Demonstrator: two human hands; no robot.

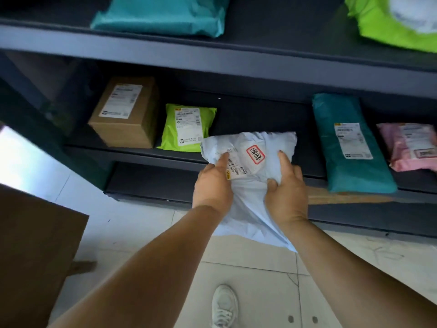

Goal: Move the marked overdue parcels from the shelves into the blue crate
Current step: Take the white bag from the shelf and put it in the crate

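We see both hands, left hand (212, 183) and right hand (287, 188), gripping a pale blue parcel (250, 202) with a red-bordered sticker (255, 154), held before the dark shelf (165, 153) over the tiled floor (260, 268).

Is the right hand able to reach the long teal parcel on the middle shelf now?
Probably not yet. The right hand grips the white parcel together with the left hand. The teal parcel lies near, with nothing in front of it.

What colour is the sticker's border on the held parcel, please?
Red, on the sticker, in the head view.
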